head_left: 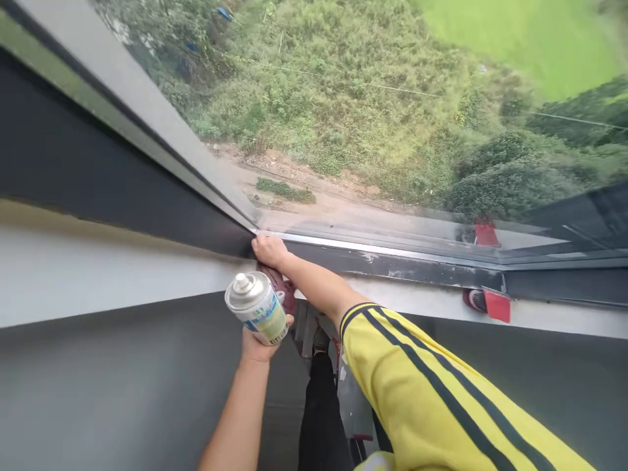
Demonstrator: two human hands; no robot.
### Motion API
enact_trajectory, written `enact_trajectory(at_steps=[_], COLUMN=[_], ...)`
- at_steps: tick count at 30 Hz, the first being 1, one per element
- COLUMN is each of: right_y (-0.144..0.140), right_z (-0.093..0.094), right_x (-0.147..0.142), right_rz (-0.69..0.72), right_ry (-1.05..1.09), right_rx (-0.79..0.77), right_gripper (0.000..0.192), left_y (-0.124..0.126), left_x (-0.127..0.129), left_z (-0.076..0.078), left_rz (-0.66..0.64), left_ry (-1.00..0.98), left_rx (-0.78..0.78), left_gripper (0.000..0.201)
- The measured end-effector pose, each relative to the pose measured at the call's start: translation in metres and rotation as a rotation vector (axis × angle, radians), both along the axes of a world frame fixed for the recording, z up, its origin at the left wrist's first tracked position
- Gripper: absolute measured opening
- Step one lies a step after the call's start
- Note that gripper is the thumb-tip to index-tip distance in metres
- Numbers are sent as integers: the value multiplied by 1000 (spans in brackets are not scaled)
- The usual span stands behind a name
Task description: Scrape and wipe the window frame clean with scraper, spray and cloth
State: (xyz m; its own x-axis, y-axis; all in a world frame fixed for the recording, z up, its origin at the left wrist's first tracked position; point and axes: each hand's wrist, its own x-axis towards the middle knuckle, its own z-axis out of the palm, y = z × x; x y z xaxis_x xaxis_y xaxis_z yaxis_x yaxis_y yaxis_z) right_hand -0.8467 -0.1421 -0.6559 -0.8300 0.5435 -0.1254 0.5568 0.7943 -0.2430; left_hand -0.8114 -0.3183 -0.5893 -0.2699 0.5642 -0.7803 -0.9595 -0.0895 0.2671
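My left hand (260,345) is wrapped around a spray can (258,307) with a white nozzle, a silver top and a blue, green and white printed label. The can stands nearly upright, tilted a little. My right hand (269,250) is closed at the lower left corner of the window frame (392,263); its fingertips are out of sight, and what they grip, if anything, is hidden. Dark red material (282,286) shows just below the right hand and behind the can. I cannot tell which hand it belongs to.
A scraper (495,305) with a red blade part lies on the white window ledge (422,294) at the right. Glass (343,131) fills the upper view. Below are a black-clad leg (321,405) and a narrow grey step with red parts (356,405). Grey walls flank both sides.
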Motion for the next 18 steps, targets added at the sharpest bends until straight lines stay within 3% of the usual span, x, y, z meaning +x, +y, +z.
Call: enact_trajectory(at_steps=[3,6,8,9,11,13,16,18], right_y=[10,15,16,15,12,6,-7,-14], right_z=[2,1,-2,-5,-12,-20,-26,-22], right_x=[94,206,248,253,229,172,69,15], right_rz=[-60,-273,-438,-492,-510,-447,-286,-210], right_ry=[-58,-161,-232,-249,-233,-167,-51,8], right_rx=[-1,28,75,95,114,89,8,-37], right_gripper=[32,32,34,35,37,37,36,37], left_y=[1,-4,-8,-10,-15,-20,-22,-18], left_x=[39,89,113,120,121,104,56,24], left_z=[-2,-8,-12,-14,-17,-20,-20,-17], left_rz=[-151,-350,-425,-436,-404,-327,-195,-85], left_ry=[-132,-282,-385,-408,-403,-347,-228,-91], left_rx=[-10,94,184,199,197,180,145,88], left_gripper=[35,32,30,30,29,26,23,28])
